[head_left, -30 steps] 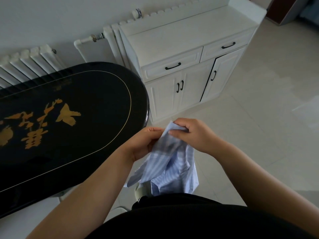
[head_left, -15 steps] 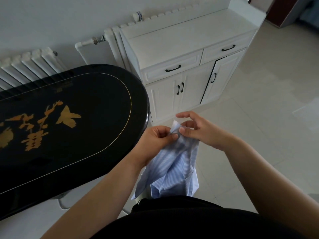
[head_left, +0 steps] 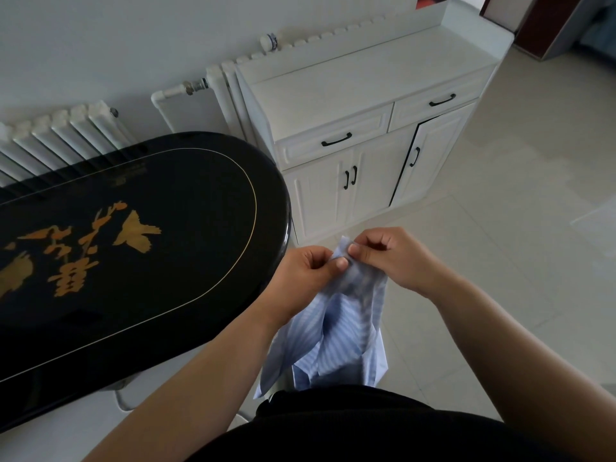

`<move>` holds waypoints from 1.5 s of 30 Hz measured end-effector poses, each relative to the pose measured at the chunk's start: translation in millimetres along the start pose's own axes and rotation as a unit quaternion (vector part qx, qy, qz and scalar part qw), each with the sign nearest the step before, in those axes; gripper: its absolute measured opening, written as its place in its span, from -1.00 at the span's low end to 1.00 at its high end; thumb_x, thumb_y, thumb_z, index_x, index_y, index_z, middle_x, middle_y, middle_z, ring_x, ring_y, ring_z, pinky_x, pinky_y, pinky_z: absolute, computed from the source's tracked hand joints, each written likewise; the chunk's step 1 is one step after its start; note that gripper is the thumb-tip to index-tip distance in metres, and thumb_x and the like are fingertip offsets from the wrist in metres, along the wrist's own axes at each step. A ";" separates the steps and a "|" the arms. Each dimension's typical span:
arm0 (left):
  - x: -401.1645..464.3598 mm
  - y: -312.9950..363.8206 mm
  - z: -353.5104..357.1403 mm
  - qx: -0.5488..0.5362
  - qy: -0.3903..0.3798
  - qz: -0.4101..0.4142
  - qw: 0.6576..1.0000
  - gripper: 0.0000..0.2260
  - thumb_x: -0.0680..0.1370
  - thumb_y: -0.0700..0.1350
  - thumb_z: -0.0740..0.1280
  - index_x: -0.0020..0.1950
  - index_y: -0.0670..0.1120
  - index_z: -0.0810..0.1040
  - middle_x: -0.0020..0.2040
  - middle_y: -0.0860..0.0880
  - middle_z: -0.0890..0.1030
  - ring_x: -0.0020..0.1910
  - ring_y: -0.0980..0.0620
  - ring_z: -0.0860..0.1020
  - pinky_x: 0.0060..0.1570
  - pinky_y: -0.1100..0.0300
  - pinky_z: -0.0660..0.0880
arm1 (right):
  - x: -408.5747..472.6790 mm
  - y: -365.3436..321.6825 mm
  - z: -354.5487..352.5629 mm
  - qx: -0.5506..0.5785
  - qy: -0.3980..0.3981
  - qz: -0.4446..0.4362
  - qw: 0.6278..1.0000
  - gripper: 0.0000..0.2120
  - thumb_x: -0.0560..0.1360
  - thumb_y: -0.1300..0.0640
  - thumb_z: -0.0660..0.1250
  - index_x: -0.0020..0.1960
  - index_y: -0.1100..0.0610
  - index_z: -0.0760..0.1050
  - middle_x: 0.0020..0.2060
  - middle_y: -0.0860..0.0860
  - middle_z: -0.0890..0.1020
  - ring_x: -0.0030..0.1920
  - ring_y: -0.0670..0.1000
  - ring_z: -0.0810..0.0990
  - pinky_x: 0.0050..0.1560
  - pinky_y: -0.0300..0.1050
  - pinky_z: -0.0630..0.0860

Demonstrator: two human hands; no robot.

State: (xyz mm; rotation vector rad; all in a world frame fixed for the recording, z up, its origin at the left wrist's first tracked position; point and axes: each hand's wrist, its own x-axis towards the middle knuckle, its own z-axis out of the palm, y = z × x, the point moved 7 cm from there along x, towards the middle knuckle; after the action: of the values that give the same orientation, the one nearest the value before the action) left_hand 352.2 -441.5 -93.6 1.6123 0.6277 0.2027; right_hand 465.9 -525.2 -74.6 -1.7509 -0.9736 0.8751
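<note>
A light blue striped shirt [head_left: 336, 335] hangs in front of my body, over the floor just right of the black table. My left hand [head_left: 305, 273] pinches its top edge between thumb and fingers. My right hand [head_left: 388, 258] pinches the same top edge right beside it, thumb against curled fingers. A small corner of cloth sticks up between the two hands. The rest of the shirt droops in loose folds down to my waist.
A glossy black oval table [head_left: 186, 235] with gold painted figures fills the left. A white cabinet [head_left: 366, 95] with drawers and doors stands behind, one door slightly ajar. White radiators [head_left: 66, 135] line the wall. Pale tiled floor [head_left: 500, 248] spreads to the right.
My right hand's fingers, spread half a second ago, have curled into a pinch on the shirt's top edge. Both hands sit close together, and the shirt hangs a little straighter.
</note>
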 end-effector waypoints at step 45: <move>5.1 -11.5 -54.4 0.290 0.211 0.085 0.930 -0.57 0.53 0.10 0.32 0.35 0.17 0.29 0.28 0.18 0.41 0.17 0.15 0.48 -0.05 0.23 0.43 | 48.0 -184.0 -105.6 -0.078 0.247 -0.228 0.938 -0.83 0.52 0.20 0.34 -0.13 0.32 0.58 -0.30 0.10 0.55 -0.27 -0.08 0.47 -0.20 -0.22 0.41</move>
State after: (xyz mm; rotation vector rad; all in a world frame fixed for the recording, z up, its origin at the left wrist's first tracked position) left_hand 327.1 -391.8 -97.4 2.2239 0.9374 0.5430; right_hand 535.2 -473.2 125.0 -1.6549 -1.0569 0.0524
